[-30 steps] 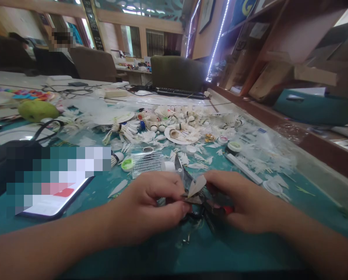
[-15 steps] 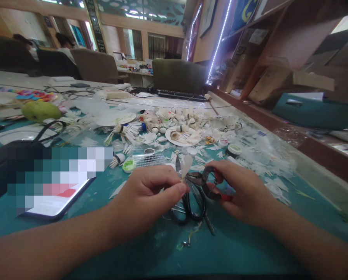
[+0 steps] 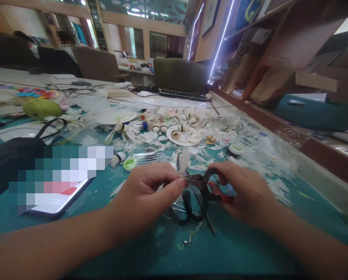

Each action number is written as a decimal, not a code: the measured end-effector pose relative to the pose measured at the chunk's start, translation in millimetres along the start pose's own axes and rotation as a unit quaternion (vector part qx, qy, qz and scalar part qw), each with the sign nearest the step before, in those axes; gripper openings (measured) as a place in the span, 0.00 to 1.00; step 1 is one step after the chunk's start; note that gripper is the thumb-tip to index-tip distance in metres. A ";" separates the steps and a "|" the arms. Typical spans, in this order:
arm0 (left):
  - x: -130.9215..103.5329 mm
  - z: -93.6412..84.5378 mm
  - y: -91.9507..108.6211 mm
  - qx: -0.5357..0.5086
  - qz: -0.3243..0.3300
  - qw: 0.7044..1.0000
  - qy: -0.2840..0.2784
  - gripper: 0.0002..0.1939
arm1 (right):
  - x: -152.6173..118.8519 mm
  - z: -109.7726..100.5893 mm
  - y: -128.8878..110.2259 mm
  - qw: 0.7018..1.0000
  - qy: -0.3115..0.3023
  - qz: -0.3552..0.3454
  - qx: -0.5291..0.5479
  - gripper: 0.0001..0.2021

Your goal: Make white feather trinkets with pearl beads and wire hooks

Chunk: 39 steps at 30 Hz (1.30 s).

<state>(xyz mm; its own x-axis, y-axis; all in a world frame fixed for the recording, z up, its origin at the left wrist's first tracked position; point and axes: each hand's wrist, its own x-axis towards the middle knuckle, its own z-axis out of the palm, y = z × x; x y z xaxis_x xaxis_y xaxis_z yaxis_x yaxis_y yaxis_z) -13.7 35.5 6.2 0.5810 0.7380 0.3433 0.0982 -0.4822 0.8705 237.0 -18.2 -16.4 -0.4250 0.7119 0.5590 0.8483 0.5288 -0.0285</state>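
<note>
Between the thumb and forefinger of my left hand (image 3: 150,194) a small white feather piece (image 3: 185,161) is pinched, its broad end pointing up. My right hand (image 3: 243,190) grips a pair of pliers (image 3: 210,182) with red and dark handles. The jaws of the pliers meet the base of the feather at my left fingertips; whether they are closed on it I cannot tell. Below my hands, black-handled scissors (image 3: 199,210) lie on the green mat (image 3: 127,252), beside a thin metal tool (image 3: 210,225). A small shiny bit (image 3: 187,243) lies nearer to me.
A phone (image 3: 63,202) lies at the left, near a dark bag (image 3: 13,167). Beyond my hands are several shuttlecocks (image 3: 119,157), loose feathers, a white paper plate (image 3: 174,139), a bead tray (image 3: 150,157) and small jars (image 3: 235,149). A green fruit (image 3: 42,108) sits at the far left.
The plier jaws have moved slightly left and closer to my left fingertips, at the feather's base. The feather has shifted a little; both hands keep their grips.
</note>
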 end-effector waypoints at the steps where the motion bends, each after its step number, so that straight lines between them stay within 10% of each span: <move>1: 0.1 0.1 0.1 0.004 0.000 1.000 -0.004 0.13 | -0.4 0.6 0.0 1.000 -0.002 0.000 -0.001 0.15; 10: -0.4 1.5 -0.8 -0.020 -0.032 0.999 -0.016 0.14 | 3.1 0.4 2.6 0.999 -0.030 0.040 0.006 0.14; 18: 1.3 0.3 -2.5 -0.074 -0.081 0.994 -0.023 0.13 | 0.9 15.6 10.2 0.990 -0.068 0.112 0.041 0.37; 24: -1.5 3.0 -1.5 -0.083 -0.066 0.991 -0.087 0.13 | 3.4 14.7 6.0 0.987 -0.086 0.111 0.074 0.26; 31: -4.9 6.1 2.4 -0.100 -0.143 0.969 -0.176 0.14 | 2.1 6.3 -1.1 0.992 0.102 -0.016 0.077 0.29; 39: -3.7 7.4 7.6 -0.117 -0.233 0.929 -0.263 0.14 | -0.9 -7.2 -10.6 0.978 0.098 -0.177 0.039 0.10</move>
<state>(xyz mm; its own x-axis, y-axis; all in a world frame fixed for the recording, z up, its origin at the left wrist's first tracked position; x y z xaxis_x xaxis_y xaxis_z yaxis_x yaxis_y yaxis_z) -9.2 25.6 8.9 0.8396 0.4792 -0.2558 0.2955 -0.0079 0.9553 230.7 -27.8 -10.6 -0.6125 0.3788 0.6938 0.6289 0.7652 0.1374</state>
